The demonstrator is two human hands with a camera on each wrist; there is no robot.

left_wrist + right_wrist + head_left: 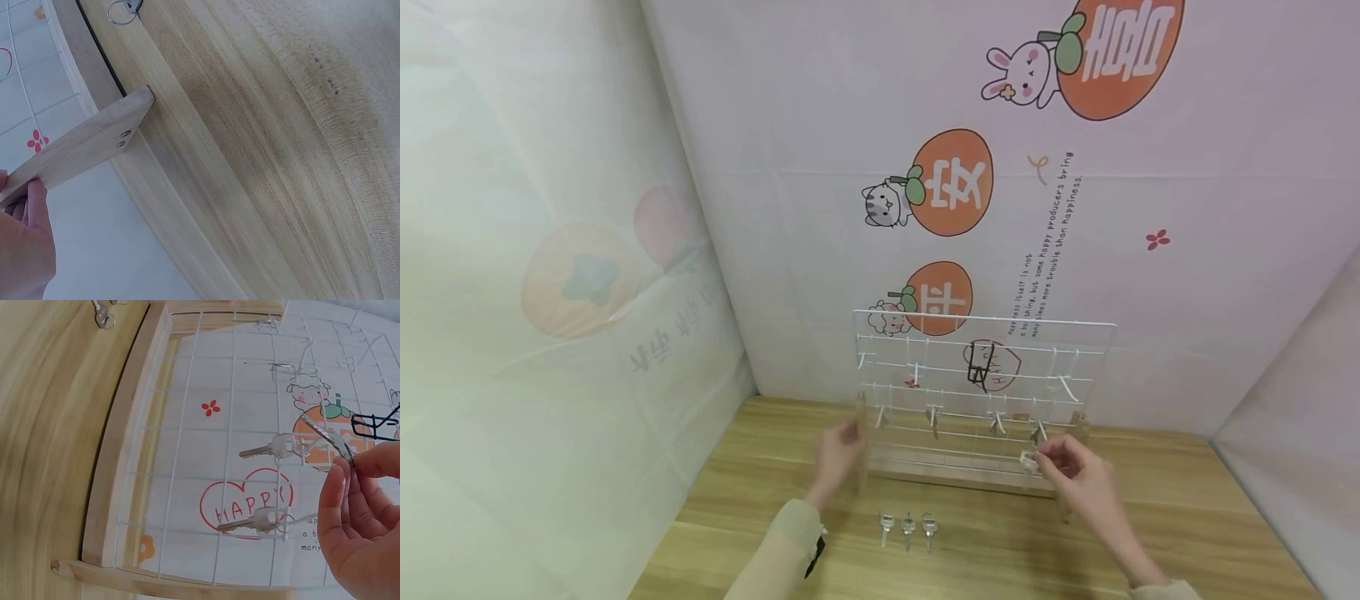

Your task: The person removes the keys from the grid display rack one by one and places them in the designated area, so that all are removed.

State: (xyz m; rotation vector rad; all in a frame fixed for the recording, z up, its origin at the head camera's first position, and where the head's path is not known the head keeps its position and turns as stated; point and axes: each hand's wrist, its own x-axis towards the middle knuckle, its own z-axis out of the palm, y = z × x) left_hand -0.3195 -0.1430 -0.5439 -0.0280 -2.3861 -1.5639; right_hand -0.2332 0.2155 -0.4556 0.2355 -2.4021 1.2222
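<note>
A white wire grid rack in a wooden frame stands at the back of the table. My left hand grips its left wooden post, thumb on one side and fingers on the other in the left wrist view. Between thumb and fingertips, my right hand pinches a silver key in front of the grid's lower right. Several keys hang from the lower row of hooks, among them one key beside the held one and another key at the end.
Three keys with rings lie in a row on the wooden table: a left key, a middle key and a right key. White hooks jut from the upper grid, near a black wire holder. Printed cloth walls surround the table.
</note>
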